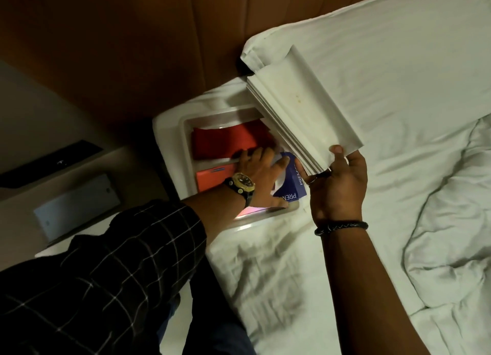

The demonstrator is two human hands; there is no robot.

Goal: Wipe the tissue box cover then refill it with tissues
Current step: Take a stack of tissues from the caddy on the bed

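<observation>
Two hands work over a white bed (pixel 398 75) beside a brown padded headboard (pixel 119 49). The right hand (pixel 336 187) holds a thick stack of white folded tissues (pixel 300 110), its thumb on top and fingers curled beneath the near end, the grip closed around the stack, which angles up toward the pillow (pixel 385 49). The left hand (pixel 261 172), wearing a gold-faced wristwatch (pixel 242 183) below a dark checked sleeve (pixel 127 261), reaches into an open white box (pixel 170 142) resting on the sheet, fingers spread and relaxed across the contents. Inside the box lie a red packet (pixel 225 142), an orange-pink one (pixel 212 180) and a blue wrapper (pixel 291 184) printed with white letters, the hand resting on it. A dark braided band (pixel 341 227) circles the right wrist. To the left stands a bedside panel (pixel 50 160). Whether the white box is the tissue box cover itself cannot be told.
</observation>
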